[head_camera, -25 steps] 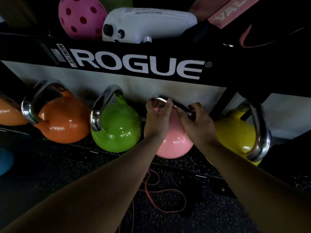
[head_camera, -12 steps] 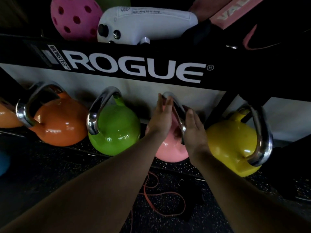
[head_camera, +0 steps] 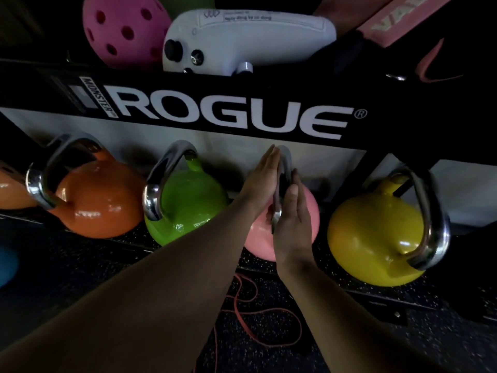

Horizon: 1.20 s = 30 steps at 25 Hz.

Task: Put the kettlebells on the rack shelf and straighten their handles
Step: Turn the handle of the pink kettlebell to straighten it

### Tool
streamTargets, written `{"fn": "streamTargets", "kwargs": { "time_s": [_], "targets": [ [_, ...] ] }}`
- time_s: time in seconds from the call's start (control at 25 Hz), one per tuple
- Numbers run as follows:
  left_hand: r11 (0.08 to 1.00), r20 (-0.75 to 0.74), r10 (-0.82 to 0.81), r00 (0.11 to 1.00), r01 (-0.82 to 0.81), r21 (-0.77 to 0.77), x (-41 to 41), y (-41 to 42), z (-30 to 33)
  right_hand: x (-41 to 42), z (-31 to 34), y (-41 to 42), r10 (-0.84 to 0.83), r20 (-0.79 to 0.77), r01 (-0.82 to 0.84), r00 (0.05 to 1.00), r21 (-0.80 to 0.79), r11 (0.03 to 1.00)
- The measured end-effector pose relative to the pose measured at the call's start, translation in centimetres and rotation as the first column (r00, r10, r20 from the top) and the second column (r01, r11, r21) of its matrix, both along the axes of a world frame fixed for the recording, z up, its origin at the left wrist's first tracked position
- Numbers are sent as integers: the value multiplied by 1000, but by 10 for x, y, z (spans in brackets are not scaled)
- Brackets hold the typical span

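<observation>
A pink kettlebell stands on the rack shelf between a green kettlebell and a yellow kettlebell. Its steel handle now points front to back. My left hand lies flat against the handle's left side, fingers straight. My right hand presses flat on its right side. Neither hand curls around it. An orange kettlebell stands further left, with another orange one at the frame's edge.
The black ROGUE beam of the upper shelf hangs just above the handles. On it sit a pink perforated ball, a white padded item and a pink block. A red band lies on the speckled floor. A blue object shows at far left.
The pink kettlebell's handle has turned from crosswise to front-to-back. Both hands went from gripping the handle to lying flat on either side of it.
</observation>
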<state>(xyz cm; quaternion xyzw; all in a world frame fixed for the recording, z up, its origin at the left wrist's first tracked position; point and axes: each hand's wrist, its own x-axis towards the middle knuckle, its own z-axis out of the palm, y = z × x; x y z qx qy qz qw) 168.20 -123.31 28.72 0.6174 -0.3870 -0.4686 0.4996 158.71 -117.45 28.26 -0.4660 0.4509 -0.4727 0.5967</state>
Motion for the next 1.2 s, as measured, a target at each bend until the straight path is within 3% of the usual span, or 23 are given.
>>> {"fn": "streamTargets", "kwargs": {
  "time_s": [0.12,0.32,0.56,1.2],
  "targets": [
    [998,14,-58,998,58,-9,-4,1,5,1,0,4,-20,13,20,1000,-6,1000],
    [999,59,-20,998,23,-45,-4,2,7,-3,-1,-4,36,23,-35,999,-23,999],
    [998,-13,-8,1000,7,-59,-6,5,2,-9,-3,-10,108,72,-109,992,6,994],
    [997,61,0,998,5,-74,-1,0,-6,-11,-9,-12,102,-34,-102,994,-16,995]
  ]
}}
